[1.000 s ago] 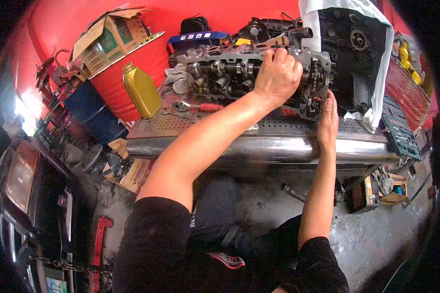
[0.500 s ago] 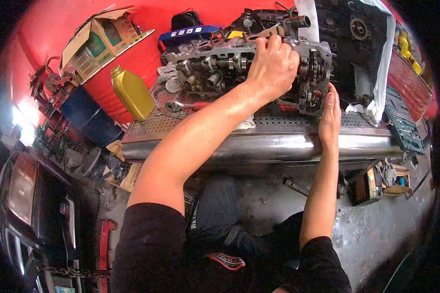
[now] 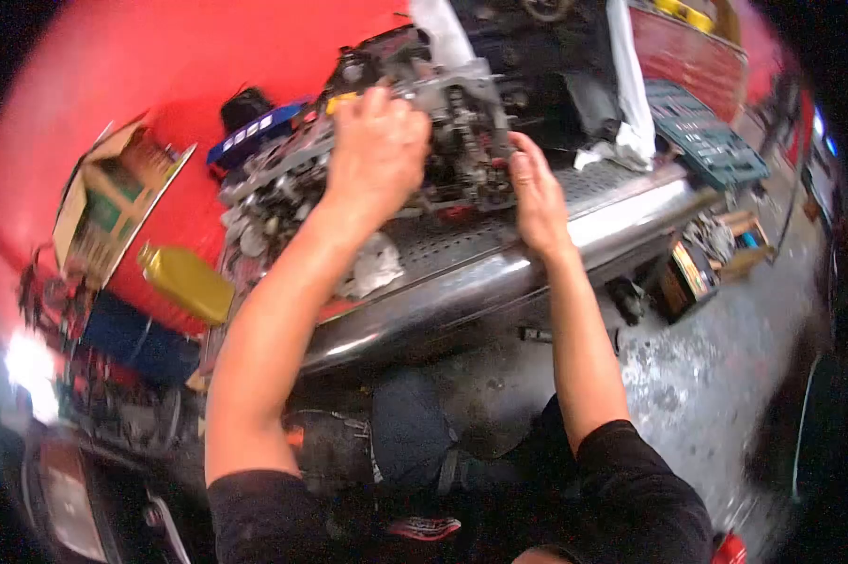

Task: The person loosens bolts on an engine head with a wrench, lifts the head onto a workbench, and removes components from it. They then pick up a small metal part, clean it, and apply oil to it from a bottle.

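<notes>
A metal engine cylinder head [image 3: 476, 103], its valve gear exposed, lies on the perforated top of a metal workbench [image 3: 433, 299]. My left hand [image 3: 382, 146] is closed over the middle of the head, fingers curled; what they grip is hidden beneath the knuckles. Against the right end of the head rests my right hand [image 3: 540, 197], its fingers straight and flat along the side. A crumpled white rag [image 3: 375, 268] sits on the bench below my left wrist. Motion blurs the head's small parts.
A gold oil bottle [image 3: 187, 282] and an open cardboard box [image 3: 114, 202] are at left. Behind the head is a blue object [image 3: 255, 132]. A dark engine block [image 3: 546, 66] and a green tool case [image 3: 701, 132] are at right. Another box [image 3: 692, 277] sits below the bench.
The view has swung and tilted, so the bench and head appear farther left and slanted. Both hands keep about the same places on the head.
</notes>
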Available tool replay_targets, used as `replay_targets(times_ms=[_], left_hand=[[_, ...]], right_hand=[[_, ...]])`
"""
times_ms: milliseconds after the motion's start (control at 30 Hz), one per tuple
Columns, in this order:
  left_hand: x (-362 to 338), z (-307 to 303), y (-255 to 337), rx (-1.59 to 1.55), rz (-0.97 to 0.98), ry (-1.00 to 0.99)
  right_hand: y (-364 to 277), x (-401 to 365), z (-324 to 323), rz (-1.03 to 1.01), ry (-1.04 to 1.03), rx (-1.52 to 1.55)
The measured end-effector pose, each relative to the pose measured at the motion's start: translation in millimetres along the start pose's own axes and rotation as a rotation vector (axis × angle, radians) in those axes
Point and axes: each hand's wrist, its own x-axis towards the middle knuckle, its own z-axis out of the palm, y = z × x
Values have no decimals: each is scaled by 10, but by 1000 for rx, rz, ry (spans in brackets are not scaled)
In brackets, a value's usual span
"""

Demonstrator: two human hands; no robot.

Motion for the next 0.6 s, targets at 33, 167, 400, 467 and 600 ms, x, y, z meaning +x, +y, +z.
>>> replay_targets(times_ms=[33, 167, 400, 467, 600], left_hand=[[15, -22, -10, -68, 8, 15], [7, 7, 76, -94, -60, 15], [-30, 134, 174, 29, -110, 88], [-72, 129, 210, 113, -121, 67], [-109, -164, 313, -84, -239, 165]], right_hand=[[-140, -37, -5, 10, 16, -37], [-153, -32, -20, 8, -19, -49], [-140, -23, -26, 16, -29, -68], [-190, -31, -44, 34, -41, -62], [-112, -5, -28, 1, -7, -41]])
